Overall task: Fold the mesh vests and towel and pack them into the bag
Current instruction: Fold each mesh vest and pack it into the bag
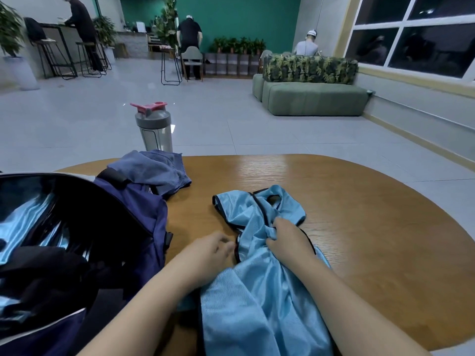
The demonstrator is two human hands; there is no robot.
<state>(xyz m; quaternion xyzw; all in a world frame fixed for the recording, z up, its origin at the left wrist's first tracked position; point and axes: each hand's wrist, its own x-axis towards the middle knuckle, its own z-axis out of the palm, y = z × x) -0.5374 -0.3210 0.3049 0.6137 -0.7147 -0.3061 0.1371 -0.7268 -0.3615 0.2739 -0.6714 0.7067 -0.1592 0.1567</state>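
Nearest the camera, the light blue mesh vest (259,286) is lying crumpled on the wooden table (372,227), its long axis running from the near table edge away toward the far side, armholes and black-trimmed neck at the far end. The right hand (288,240) is sitting on the vest's middle, fingers curled and bunching a fold of the fabric, so it is gripping the cloth. The left hand (210,250) is hovering just beside the vest's left edge, fingers loosely bent and holding nothing; whether the fingertips are touching the trim cannot be told because of blur. Judgement: the vest is lying ahead of and between both hands, with the right hand already on it, so spreading it flat probably falls to the left hand taking the left edge. To the left, the dark blue bag (133,217) is standing open, touching the table's left part, with light blue fabric showing inside, likely a vest already packed. Beyond the bag, the blue towel (154,170) is resting unfolded, partly on the bag's top. Farther off, a shaker bottle (154,129) is standing upright behind the towel.
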